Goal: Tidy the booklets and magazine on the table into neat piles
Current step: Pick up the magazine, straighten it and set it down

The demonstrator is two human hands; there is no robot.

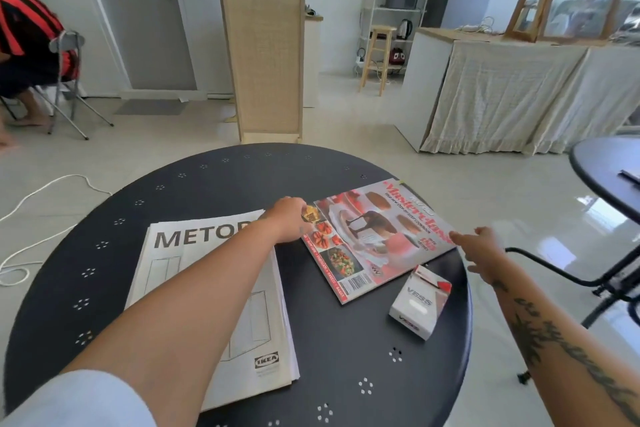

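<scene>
Here both hands met the magazine from either side.

The left hand (287, 220) rested on the magazine's (374, 236) left edge, grip hidden; the right hand (483, 250) touched its right corner, fingers loosely apart. It lay skewed beside the booklets (194, 302) on the desk (221, 180). Sliding it might knock the small box (420, 302) just beside it off the rim.

bright tiled floor (433, 163), wooden stool (377, 59)

Left hand (286, 220): arm stretched forward, knuckles up, fingers curled down (tips hidden).
Right hand (479, 251): arm extended, forearm tattooed, fingers loosely spread, index pointing leftward.
</scene>
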